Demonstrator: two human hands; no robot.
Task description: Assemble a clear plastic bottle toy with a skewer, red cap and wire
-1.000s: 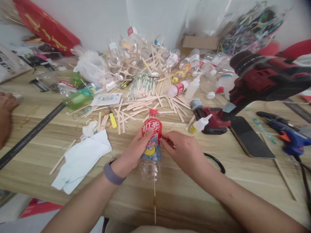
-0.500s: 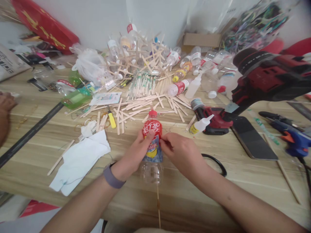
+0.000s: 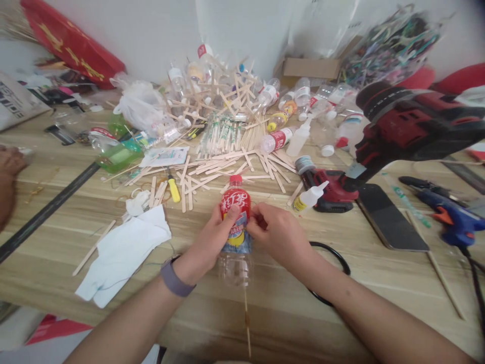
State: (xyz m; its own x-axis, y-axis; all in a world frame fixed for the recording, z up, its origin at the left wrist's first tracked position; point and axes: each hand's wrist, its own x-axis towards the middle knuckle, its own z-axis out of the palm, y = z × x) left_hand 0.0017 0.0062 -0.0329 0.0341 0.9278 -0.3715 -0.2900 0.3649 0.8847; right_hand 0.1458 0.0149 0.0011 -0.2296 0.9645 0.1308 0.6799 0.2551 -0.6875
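Note:
A clear plastic drink bottle (image 3: 238,240) with a red and blue label and a red cap lies at the table's near middle, its cap pointing away from me. My left hand (image 3: 212,235) wraps round its left side, with the thumb on top of the label. At the label's right edge, my right hand (image 3: 278,230) is closed in a pinch against the bottle; what lies between the fingertips, if anything, is hidden. From below the bottle's base a thin wooden stick (image 3: 247,316) extends towards me.
Left lies white cloth (image 3: 127,253) beside a yellow screwdriver (image 3: 174,188). Flat wooden sticks (image 3: 223,167) and plastic bottles spread behind. On the right are a glue bottle (image 3: 308,198), red power drill (image 3: 409,126), phone (image 3: 392,217) and blue glue gun (image 3: 458,222). Another person's hand (image 3: 11,162) rests far left.
The view has shifted slightly. Both hands stay on the bottle, and the right fingertips have moved a little along the label's edge.

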